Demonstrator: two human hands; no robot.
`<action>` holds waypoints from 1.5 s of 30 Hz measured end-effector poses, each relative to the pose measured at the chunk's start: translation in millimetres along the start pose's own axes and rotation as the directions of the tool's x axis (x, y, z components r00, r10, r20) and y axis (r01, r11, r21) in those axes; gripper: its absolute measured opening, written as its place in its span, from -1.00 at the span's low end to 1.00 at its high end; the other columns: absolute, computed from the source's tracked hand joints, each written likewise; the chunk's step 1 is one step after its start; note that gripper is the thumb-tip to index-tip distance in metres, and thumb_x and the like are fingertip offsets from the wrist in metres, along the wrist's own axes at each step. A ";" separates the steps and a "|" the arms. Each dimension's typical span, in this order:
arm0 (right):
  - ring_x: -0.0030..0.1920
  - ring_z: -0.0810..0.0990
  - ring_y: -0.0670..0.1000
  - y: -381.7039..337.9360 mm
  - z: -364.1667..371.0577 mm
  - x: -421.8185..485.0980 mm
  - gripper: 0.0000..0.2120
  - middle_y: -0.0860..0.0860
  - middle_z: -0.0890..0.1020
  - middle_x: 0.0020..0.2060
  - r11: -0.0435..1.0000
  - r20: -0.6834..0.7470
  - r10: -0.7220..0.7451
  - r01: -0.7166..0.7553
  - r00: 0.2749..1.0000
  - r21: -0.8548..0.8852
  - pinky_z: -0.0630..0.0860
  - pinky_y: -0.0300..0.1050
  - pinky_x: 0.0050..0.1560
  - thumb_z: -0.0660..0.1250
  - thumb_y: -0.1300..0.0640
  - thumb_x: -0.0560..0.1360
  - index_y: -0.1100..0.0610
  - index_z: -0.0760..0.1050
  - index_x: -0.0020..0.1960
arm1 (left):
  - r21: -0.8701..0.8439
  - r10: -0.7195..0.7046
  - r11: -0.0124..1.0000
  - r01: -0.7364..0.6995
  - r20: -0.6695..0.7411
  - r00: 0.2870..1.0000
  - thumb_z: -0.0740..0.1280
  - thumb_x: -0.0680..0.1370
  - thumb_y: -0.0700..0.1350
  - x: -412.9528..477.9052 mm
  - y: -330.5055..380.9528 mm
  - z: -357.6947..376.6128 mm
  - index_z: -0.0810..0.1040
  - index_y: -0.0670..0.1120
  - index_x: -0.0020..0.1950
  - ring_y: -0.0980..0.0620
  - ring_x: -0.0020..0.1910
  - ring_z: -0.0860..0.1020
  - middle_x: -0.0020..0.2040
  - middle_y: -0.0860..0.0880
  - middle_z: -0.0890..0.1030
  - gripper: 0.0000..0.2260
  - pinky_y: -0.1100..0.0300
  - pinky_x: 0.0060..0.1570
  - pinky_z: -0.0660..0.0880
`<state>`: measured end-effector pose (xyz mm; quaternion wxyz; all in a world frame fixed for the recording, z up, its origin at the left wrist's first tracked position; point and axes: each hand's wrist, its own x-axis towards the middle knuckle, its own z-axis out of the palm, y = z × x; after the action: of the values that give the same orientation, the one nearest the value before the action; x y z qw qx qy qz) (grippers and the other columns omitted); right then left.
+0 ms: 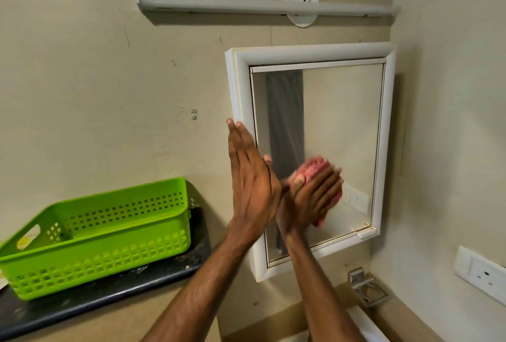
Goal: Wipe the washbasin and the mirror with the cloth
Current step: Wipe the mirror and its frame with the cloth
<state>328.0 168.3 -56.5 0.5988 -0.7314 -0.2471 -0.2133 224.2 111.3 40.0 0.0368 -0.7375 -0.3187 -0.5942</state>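
mid-mirror, we judge: right grip (309, 199) clamps the crumpled pink cloth (315, 166) at six o'clock on the white-framed mirror (342, 122); left grip (252, 177) flat, fingers straight, at nine; washbasin state unseen.

2 hands (253, 177) (309, 199), 1 cloth (315, 167), 1 mirror (342, 122), 1 basket (95, 248)

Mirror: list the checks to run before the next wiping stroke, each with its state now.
1. Cloth gripped in the right hand: ok, bunched in its fingers.
2. Cloth against the mirror: ok, it seems, at the lower middle; blurred.
3. Left hand steadying the frame: ok, flat on its left edge.
4. Upper part of the mirror unobstructed: ok.
5. Streaks on the mirror: cannot tell.
6. Washbasin wiped: cannot tell, only its edge shows.
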 end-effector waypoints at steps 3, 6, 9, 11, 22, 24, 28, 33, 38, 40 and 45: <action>0.63 0.24 0.26 -51.0 3.7 50.8 -0.33 0.22 0.26 0.63 0.999 -0.125 0.018 -0.013 0.992 0.043 0.27 0.29 0.57 -0.15 -0.16 0.72 0.25 0.18 0.66 | 0.029 0.050 0.998 -0.049 -0.006 0.999 0.14 0.66 -0.23 21.7 3.8 -3.4 -0.15 -0.27 0.63 -0.06 0.65 -0.23 0.65 -0.20 -0.21 -0.36 -0.01 0.63 -0.15; 0.63 0.24 0.25 -104.9 -2.9 90.1 -0.34 0.20 0.27 0.63 0.993 -0.213 -0.079 0.095 0.974 0.066 0.20 0.29 0.59 -0.05 -0.15 0.70 0.23 0.21 0.65 | 0.086 0.095 0.992 -0.094 0.000 0.996 0.07 0.69 -0.14 42.0 7.9 -5.2 -0.12 -0.30 0.63 -0.12 0.65 -0.21 0.64 -0.27 -0.20 -0.41 -0.02 0.63 -0.15; 0.66 0.17 0.23 -150.2 -16.0 121.9 -0.32 0.19 0.22 0.65 0.975 -0.220 -0.186 0.207 0.958 0.080 0.06 0.31 0.64 -0.05 -0.16 0.67 0.22 0.17 0.66 | 0.143 0.146 0.979 -0.143 -0.009 0.989 -0.23 0.68 0.10 55.3 15.8 -10.8 -0.03 -0.32 0.62 -0.18 0.65 -0.16 0.63 -0.34 -0.13 -0.36 -0.03 0.63 -0.13; 0.67 0.15 0.22 -164.2 -20.6 133.7 -0.32 0.17 0.21 0.66 0.974 -0.224 -0.185 0.209 0.957 0.090 0.05 0.32 0.63 -0.07 -0.17 0.67 0.20 0.16 0.67 | 0.190 0.174 0.967 -0.167 -0.020 0.985 -0.28 0.67 0.13 63.3 18.7 -14.5 0.02 -0.30 0.62 -0.17 0.65 -0.14 0.63 -0.35 -0.11 -0.33 -0.04 0.62 -0.09; 0.65 0.18 0.25 -38.2 1.0 70.4 -0.22 0.21 0.21 0.65 0.984 -0.123 -0.154 0.142 0.980 -0.105 0.26 0.29 0.59 0.01 -0.31 0.68 0.24 0.13 0.67 | 0.455 0.128 0.872 -0.181 0.143 0.981 0.10 0.65 0.23 39.7 13.7 16.6 -0.08 -0.18 0.66 -0.22 0.63 -0.26 0.63 -0.27 -0.23 -0.25 -0.10 0.61 -0.21; 0.69 0.05 0.22 8.2 8.2 41.7 -0.14 0.19 0.08 0.69 0.995 -0.067 -0.089 0.086 0.994 -0.049 0.11 0.25 0.66 -0.05 -0.38 0.66 0.24 0.01 0.69 | 0.429 0.124 0.878 -0.212 0.223 0.967 -0.10 0.58 0.18 35.3 20.9 17.6 -0.13 -0.16 0.66 -0.24 0.62 -0.27 0.62 -0.29 -0.27 -0.28 -0.14 0.60 -0.23; 0.69 0.04 0.23 89.4 20.1 -13.4 -0.30 0.20 0.05 0.69 0.985 0.017 0.171 -0.171 0.985 -0.010 0.09 0.28 0.66 -0.02 -0.14 0.70 0.19 -0.12 0.70 | 0.476 0.174 0.855 -0.207 0.112 0.978 0.07 0.35 -0.45 30.0 23.0 19.7 -0.03 -0.18 0.65 -0.28 0.63 -0.20 0.63 -0.32 -0.18 -0.15 -0.18 0.60 -0.17; 0.68 0.07 0.25 115.9 17.8 -40.8 -0.31 0.22 0.11 0.67 0.947 0.104 0.321 -0.321 0.941 -0.020 0.02 0.22 0.66 -0.10 -0.12 0.66 0.23 -0.06 0.68 | 0.483 0.199 0.846 -0.225 0.106 0.974 0.11 0.28 -0.50 29.7 21.3 22.6 -0.07 -0.16 0.66 -0.29 0.63 -0.21 0.62 -0.32 -0.21 -0.05 -0.18 0.60 -0.15; 0.69 0.02 0.24 69.2 15.6 -5.7 -0.26 0.20 0.06 0.69 0.900 0.128 0.427 -0.434 0.895 0.034 -0.08 0.19 0.66 -0.16 -0.15 0.63 0.24 -0.06 0.69 | 0.473 0.183 0.854 -0.217 0.118 0.976 0.10 0.29 -0.50 36.6 23.6 17.0 -0.02 -0.15 0.66 -0.29 0.63 -0.18 0.63 -0.33 -0.18 -0.07 -0.18 0.61 -0.14; 0.69 0.02 0.24 48.9 13.8 18.9 -0.26 0.18 0.04 0.69 0.937 0.097 0.339 -0.345 0.936 0.055 -0.04 0.23 0.68 -0.19 -0.16 0.63 0.21 -0.07 0.69 | 0.434 0.185 0.867 -0.247 0.181 0.966 0.01 0.34 -0.37 41.3 28.6 10.6 -0.02 -0.14 0.66 -0.29 0.62 -0.21 0.63 -0.32 -0.20 -0.16 -0.20 0.60 -0.10; 0.65 0.15 0.29 -36.0 0.8 118.0 -0.32 0.23 0.18 0.66 0.989 -0.066 0.123 -0.117 0.990 0.095 0.05 0.28 0.63 -0.14 -0.12 0.68 0.24 0.08 0.67 | 0.355 0.209 0.886 -0.299 0.271 0.940 0.17 0.56 0.02 63.9 32.5 14.5 -0.06 -0.19 0.65 -0.25 0.62 -0.29 0.63 -0.30 -0.23 -0.26 -0.13 0.62 -0.18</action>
<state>398.7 187.4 42.9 0.6518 -0.7087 -0.1905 -0.1912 259.0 119.1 103.8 0.2248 -0.8133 -0.3330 -0.4209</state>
